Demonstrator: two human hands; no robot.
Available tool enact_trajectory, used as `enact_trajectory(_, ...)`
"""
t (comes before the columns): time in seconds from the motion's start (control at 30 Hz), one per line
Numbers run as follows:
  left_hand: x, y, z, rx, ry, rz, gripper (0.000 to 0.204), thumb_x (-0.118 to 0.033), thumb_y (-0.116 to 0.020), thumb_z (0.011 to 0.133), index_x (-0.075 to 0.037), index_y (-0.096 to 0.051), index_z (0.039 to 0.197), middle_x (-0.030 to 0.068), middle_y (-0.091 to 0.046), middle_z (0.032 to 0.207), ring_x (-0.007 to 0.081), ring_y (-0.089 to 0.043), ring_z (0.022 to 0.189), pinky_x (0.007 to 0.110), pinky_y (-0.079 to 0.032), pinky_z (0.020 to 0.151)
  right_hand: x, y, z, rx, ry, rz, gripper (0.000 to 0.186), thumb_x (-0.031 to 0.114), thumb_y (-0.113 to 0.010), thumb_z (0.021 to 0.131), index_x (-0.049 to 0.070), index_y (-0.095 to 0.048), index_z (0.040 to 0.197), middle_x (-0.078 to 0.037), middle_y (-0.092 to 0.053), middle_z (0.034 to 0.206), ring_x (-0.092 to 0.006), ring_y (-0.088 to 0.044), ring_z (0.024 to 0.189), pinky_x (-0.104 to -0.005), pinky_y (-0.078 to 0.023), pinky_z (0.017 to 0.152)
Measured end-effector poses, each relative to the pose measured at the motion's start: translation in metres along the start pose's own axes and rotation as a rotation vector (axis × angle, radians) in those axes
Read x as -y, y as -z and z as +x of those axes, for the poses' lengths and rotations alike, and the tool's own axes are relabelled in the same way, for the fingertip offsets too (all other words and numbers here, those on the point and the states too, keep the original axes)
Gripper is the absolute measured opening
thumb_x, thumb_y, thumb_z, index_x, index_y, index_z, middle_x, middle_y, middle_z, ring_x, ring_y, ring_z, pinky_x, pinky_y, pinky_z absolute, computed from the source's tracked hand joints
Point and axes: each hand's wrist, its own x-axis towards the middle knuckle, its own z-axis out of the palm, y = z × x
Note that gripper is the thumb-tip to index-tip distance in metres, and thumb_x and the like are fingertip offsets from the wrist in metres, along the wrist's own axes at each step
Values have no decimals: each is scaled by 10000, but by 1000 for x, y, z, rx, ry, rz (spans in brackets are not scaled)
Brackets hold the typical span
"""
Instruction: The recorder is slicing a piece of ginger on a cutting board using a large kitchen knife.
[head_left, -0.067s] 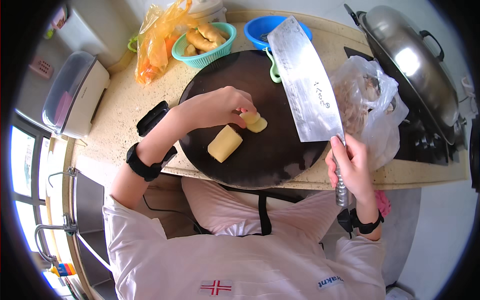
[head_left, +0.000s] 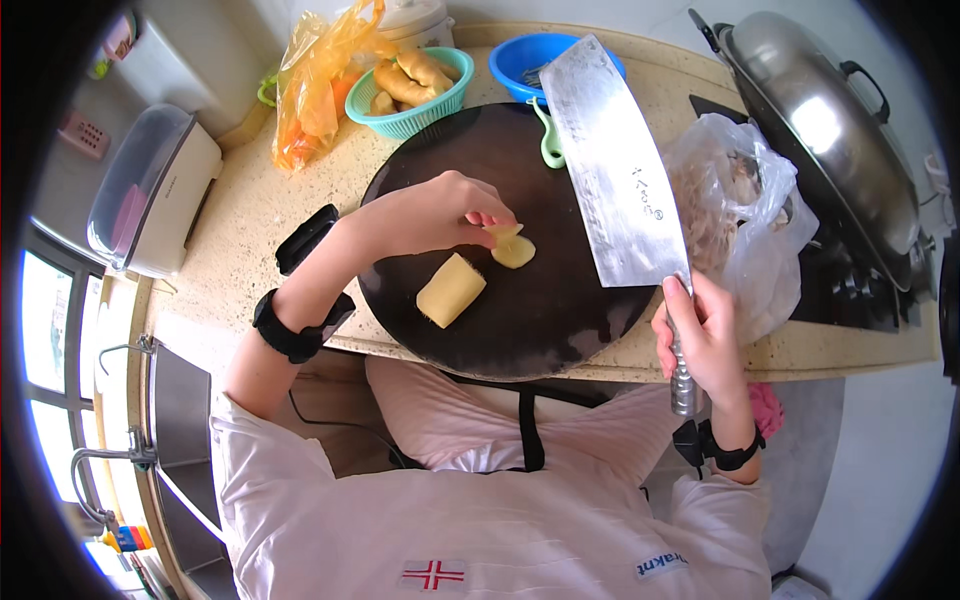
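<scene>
My left hand is closed, pinching a thin pale yellow slice that looks like peeled ginger. Just under it, another slice lies flat on the round dark cutting board. A thick peeled chunk of the same root rests on the board, nearer to me. In my right hand is the handle of a broad cleaver. Its blade is raised over the board's right side and points away from me, apart from the food.
Behind the board stand a turquoise basket of tan roots, an orange plastic bag and a blue basin. A green-handled tool lies at the board's far edge. To the right are a clear bag of food and a large lidded wok.
The slice in my left fingers has tilted up, showing more of the slice beneath it. My right hand and the cleaver look nearly still.
</scene>
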Motion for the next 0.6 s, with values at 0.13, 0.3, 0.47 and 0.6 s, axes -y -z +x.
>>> enact_trajectory(0.13, 7, 3, -2, -151, 49, -87, 196, -66, -622, 855, -25, -674, 1040, 100, -684, 926, 244, -656, 835, 332, -524, 735, -5, -3, -4, -7, 37, -33, 201, 185, -451, 992, 17, -501, 894, 0, -460, 533, -55, -443, 385, -218, -346, 356)
enact_trajectory(0.3, 6, 7, 3, -125, 50, -88, 201, -82, -585, 894, -28, -657, 1074, 77, -678, 987, 178, -641, 900, 324, -511, 778, -7, -9, -11, -41, 68, -110, 161, 153, -448, 991, 16, -511, 936, 20, -454, 525, -41, -416, 384, -217, -325, 369)
enact_trajectory(0.47, -31, 19, -6, -349, 125, -144, 234, -129, -543, 942, -44, -608, 1150, 57, -636, 1087, 131, -591, 976, 285, -461, 857, -15, -13, -14, -78, 90, -147, 142, 109, -455, 980, 0, -529, 1034, 25, -451, 545, -29, -395, 406, -212, -317, 389)
enact_trajectory(0.6, -94, 15, -34, -387, -220, -795, 199, -62, -528, 916, 41, -530, 1086, 111, -552, 1003, 150, -531, 896, 299, -442, 807, -24, -18, -15, -107, 238, -266, 162, 123, -439, 986, 5, -511, 1072, 23, -419, 557, -22, -366, 417, -202, -296, 369)
